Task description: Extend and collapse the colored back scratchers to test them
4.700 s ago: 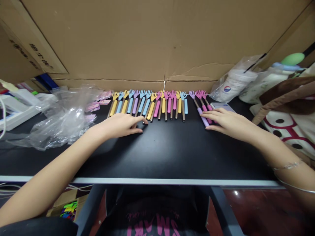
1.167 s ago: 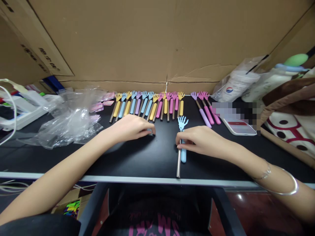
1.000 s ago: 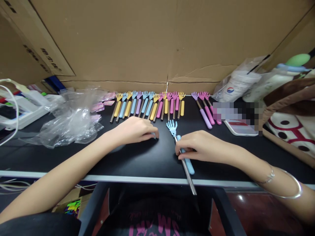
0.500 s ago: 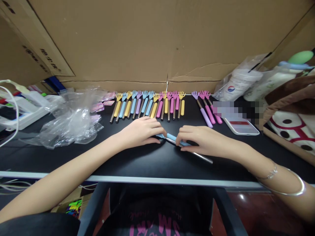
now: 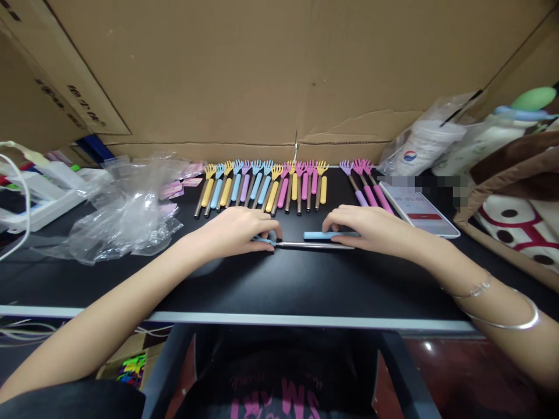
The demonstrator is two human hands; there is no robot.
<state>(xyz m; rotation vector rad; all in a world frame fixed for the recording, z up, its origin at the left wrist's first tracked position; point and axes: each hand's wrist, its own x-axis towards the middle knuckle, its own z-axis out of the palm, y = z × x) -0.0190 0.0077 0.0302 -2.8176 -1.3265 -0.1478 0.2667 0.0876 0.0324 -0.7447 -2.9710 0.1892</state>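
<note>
A blue telescopic back scratcher (image 5: 325,235) lies sideways on the black table (image 5: 279,279), its metal shaft (image 5: 314,245) stretched out between my hands. My left hand (image 5: 238,230) pinches the claw end with closed fingers. My right hand (image 5: 371,227) is closed over the blue grip end. Behind my hands lies a row of several yellow, blue, pink and purple back scratchers (image 5: 262,186). A smaller group of three, purple and pink (image 5: 367,186), lies to the right of it.
Crumpled clear plastic bags (image 5: 126,209) lie at the left, with white devices and a cable (image 5: 30,192) beyond. A phone (image 5: 419,209) lies at the right beside a cup in a bag (image 5: 419,148) and a cloth bag (image 5: 515,198). Cardboard (image 5: 279,70) walls the back.
My right hand took a blue scratcher from the row and turned it sideways. My left hand closed on its claw end; the shaft now lies level between both hands.
</note>
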